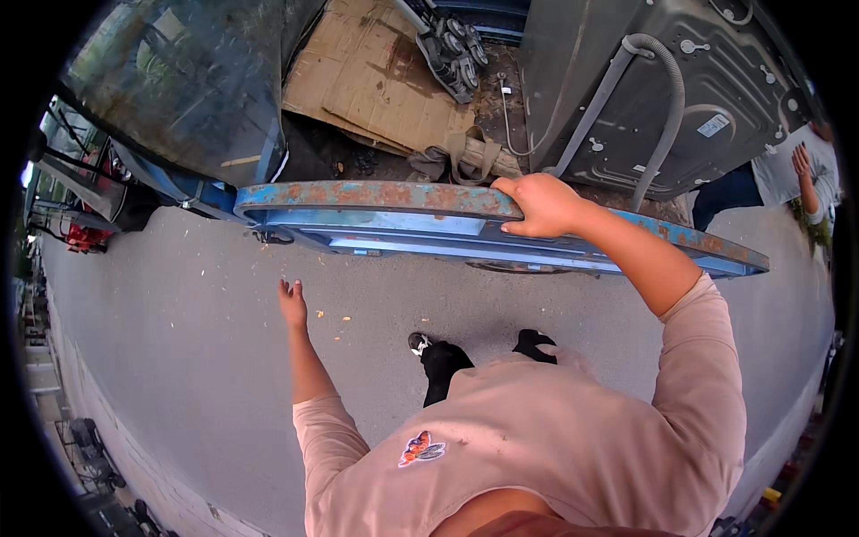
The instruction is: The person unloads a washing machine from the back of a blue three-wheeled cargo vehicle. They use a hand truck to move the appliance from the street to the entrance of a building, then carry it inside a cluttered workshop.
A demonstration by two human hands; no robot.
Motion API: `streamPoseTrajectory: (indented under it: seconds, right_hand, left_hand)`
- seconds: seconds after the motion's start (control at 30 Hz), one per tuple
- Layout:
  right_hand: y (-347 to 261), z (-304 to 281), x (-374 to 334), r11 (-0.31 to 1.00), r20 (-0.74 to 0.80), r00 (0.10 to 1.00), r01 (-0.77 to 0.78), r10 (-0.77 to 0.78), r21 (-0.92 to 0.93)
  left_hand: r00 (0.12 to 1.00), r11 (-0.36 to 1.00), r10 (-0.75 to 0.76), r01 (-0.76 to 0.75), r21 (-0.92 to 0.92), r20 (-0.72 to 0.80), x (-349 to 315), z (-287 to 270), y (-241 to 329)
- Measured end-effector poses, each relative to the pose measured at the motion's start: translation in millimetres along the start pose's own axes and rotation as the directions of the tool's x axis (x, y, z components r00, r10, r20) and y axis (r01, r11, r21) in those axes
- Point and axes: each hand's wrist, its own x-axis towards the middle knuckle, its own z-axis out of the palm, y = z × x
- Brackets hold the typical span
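Observation:
My right hand [548, 208] is closed over the rusty top edge of a blue metal side panel [376, 199] on a small truck or cart. The thumb lies on the near side of the rim; the far fingertips are hidden behind it. Apart from the panel, my left hand [292, 302] hangs over the pavement with its fingers loosely apart and nothing in them. Just behind the panel, close to my right hand, lie a strap [472, 154] and a grey washing machine [662, 107] whose back panel carries a bent grey drain hose [671, 98].
Flattened cardboard [367, 76] and a folded wheeled trolley [452, 54] lie in the cargo bed. A cab with a cloudy window [192, 89] stands at the left. Another person [792, 174] is beyond the machine at the right. Grey pavement [206, 358] lies underfoot.

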Motion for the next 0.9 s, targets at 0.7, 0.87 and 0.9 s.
streamPoseTrajectory:
  seconds: [0.7, 0.87, 0.9]
  right_hand:
    - [-5.2, 8.3, 4.0, 0.997, -0.066, 0.995, -0.065, 0.068, 0.049]
    - [-5.9, -3.0, 4.5, 0.997, -0.046, 0.998, -0.047, 0.05, 0.058]
    - [-7.7, -7.0, 7.9, 0.997, -0.013, 0.998, -0.059, 0.06, 0.044]
  left_hand:
    - [0.971, 0.979, 0.097, -0.133, 0.157, 0.218, 157.0, -28.5, 19.3]
    - [0.916, 0.978, -0.21, 0.201, 0.062, 0.342, 138.9, -68.1, 87.0]
    - [0.922, 0.968, -0.248, 0.251, 0.026, 0.299, 124.7, -76.2, 81.4]
